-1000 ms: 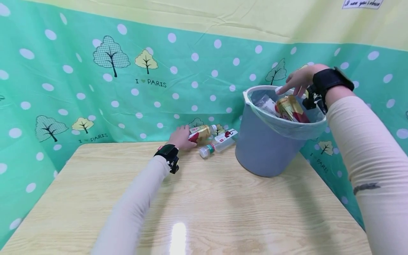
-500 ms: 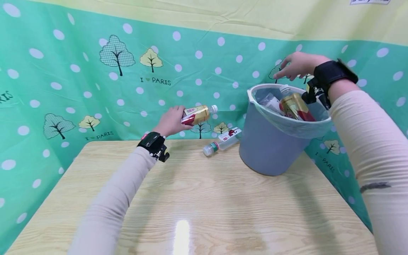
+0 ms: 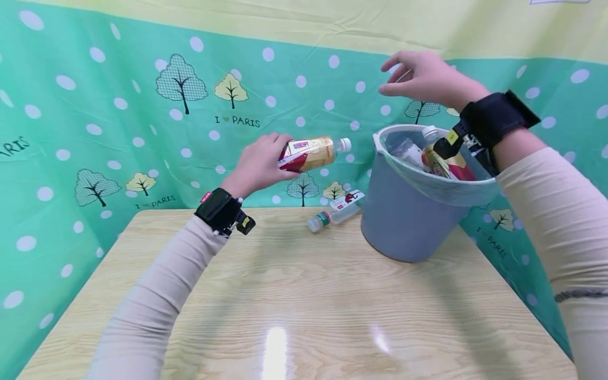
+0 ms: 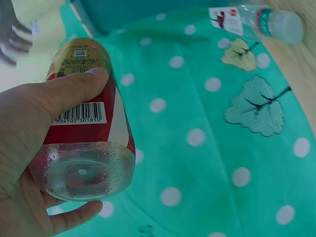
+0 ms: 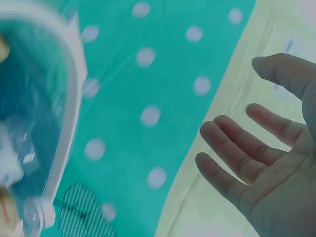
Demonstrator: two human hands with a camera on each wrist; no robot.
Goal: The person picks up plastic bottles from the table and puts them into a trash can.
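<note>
My left hand (image 3: 258,163) grips a bottle (image 3: 311,153) with a red and gold label, held on its side in the air above the table's far edge, cap pointing right toward the bin. In the left wrist view the bottle (image 4: 84,123) shows its clear base, with my thumb (image 4: 74,89) across the barcode. My right hand (image 3: 420,76) hovers open above the grey-blue bin (image 3: 408,211), fingers spread and holding nothing; the right wrist view shows the empty palm (image 5: 276,182) beside the bin's rim (image 5: 69,113).
A clear bottle (image 3: 334,214) with a green neck band lies on the wooden table (image 3: 304,306) just left of the bin. The bin, lined with a plastic bag, holds several bottles (image 3: 444,161). A green dotted cloth (image 3: 142,121) walls in the table's far and side edges.
My left hand has lifted the red and gold bottle off the table and carried it up and right toward the bin. My right hand has risen from the bin's mouth and spread open.
</note>
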